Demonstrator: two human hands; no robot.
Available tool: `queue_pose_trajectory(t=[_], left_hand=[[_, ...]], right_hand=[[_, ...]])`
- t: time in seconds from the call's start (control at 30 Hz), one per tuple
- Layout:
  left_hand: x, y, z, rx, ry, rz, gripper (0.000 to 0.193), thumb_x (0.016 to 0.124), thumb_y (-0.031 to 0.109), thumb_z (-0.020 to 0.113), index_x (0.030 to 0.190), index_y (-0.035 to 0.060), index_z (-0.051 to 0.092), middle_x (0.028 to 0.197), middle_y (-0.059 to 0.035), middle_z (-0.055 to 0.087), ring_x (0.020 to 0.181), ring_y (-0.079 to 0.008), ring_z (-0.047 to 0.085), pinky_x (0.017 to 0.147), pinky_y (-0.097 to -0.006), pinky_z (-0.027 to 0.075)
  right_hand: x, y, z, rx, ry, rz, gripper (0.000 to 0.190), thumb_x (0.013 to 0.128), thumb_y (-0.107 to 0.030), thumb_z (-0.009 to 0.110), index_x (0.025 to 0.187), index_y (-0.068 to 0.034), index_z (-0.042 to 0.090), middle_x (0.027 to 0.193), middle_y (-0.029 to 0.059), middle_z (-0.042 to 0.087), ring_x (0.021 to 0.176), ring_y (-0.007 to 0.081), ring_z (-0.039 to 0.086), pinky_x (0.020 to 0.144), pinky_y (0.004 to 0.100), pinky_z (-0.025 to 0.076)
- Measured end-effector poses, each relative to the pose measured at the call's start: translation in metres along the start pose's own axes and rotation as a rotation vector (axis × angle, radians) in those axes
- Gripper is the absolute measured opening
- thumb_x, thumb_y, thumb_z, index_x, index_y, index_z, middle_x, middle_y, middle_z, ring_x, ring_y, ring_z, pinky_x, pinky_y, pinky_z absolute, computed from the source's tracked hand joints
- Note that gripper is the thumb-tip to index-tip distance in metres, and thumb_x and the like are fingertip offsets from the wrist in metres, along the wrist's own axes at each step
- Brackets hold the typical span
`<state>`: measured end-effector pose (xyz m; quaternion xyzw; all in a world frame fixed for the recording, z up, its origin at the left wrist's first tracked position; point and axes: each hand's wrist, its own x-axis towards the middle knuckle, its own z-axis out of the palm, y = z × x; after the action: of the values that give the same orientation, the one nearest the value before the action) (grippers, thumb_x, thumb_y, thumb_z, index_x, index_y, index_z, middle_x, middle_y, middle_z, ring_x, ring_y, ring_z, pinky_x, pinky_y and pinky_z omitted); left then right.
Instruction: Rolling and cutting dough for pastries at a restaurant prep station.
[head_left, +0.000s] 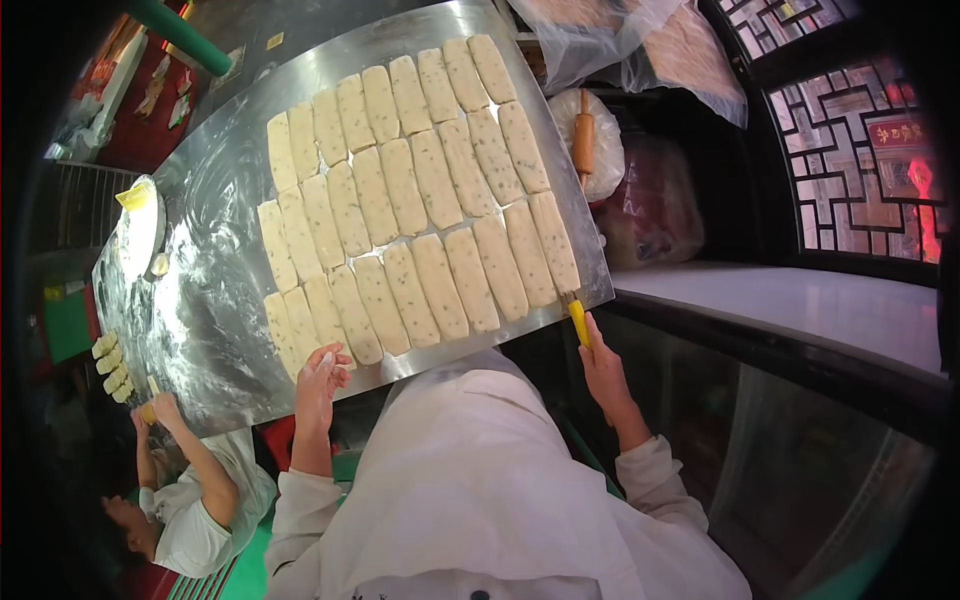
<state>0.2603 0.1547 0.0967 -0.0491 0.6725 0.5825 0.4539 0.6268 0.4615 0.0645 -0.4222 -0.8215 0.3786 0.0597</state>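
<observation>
Flat, oblong strips of speckled dough (409, 187) lie in three rows on a stainless steel table (217, 315). My right hand (604, 371) grips the yellow handle of a small tool (578, 322) whose metal end touches the lower end of the rightmost strip (553, 240) in the nearest row. What kind of tool it is cannot be told. Over the near left strips hangs my left hand (322, 375), fingers partly curled and apart, with nothing seen in it; its fingers hide the end of one strip.
At the left a co-worker (202, 510) holds a tool by the table. Small dough pieces (112, 367) and a white tray (142, 232) with a yellow scraper (135, 198) lie there. Beyond the right edge, a wooden rolling pin (583, 142) rests on a plastic-covered bundle (609, 161).
</observation>
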Motion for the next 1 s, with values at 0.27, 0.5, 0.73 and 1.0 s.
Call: queue_pose_trajectory(t=[0.27,0.5,0.73,1.0], left_hand=[[-0.005,-0.007,-0.012,0.027,-0.005,-0.025,0.036,0.099,0.025,0.054,0.123,-0.0017,0.056,0.099,-0.0079,0.064,0.073,-0.0106,0.059,0.067,-0.0236,0.046],[-0.011,-0.019,-0.041,-0.001,0.042,-0.036,0.036,0.1,0.025,0.054,0.123,-0.0013,0.057,0.099,-0.0083,0.064,0.074,-0.0111,0.06,0.066,-0.0237,0.047],[-0.019,-0.027,-0.054,-0.061,0.051,-0.024,0.035,0.1,0.023,0.054,0.124,-0.0022,0.056,0.098,-0.0082,0.063,0.073,-0.0112,0.059,0.065,-0.0226,0.046],[-0.013,-0.025,-0.059,-0.051,0.006,-0.027,0.035,0.1,0.023,0.053,0.124,-0.002,0.056,0.098,-0.0081,0.063,0.075,-0.0114,0.059,0.065,-0.0235,0.047]], right_hand=[[0.091,-0.055,0.03,0.135,-0.01,-0.079,0.064,0.094,-0.004,0.053,0.152,-0.014,0.029,0.101,0.0288,0.063,0.09,0.0463,0.061,0.079,0.0471,0.049],[0.118,-0.06,0.046,0.073,-0.024,-0.063,0.059,0.095,-0.003,0.051,0.151,-0.012,0.033,0.12,0.0313,0.059,0.108,0.0461,0.06,0.092,0.0428,0.048],[-0.004,-0.045,0.029,0.029,-0.06,-0.049,0.065,0.093,-0.001,0.055,0.152,-0.013,0.032,0.1,0.0262,0.063,0.088,0.0427,0.063,0.077,0.0433,0.05],[0.073,-0.092,0.067,0.149,-0.018,-0.145,0.061,0.095,-0.003,0.052,0.152,-0.011,0.031,0.1,0.0298,0.063,0.091,0.0465,0.061,0.079,0.0453,0.049]])
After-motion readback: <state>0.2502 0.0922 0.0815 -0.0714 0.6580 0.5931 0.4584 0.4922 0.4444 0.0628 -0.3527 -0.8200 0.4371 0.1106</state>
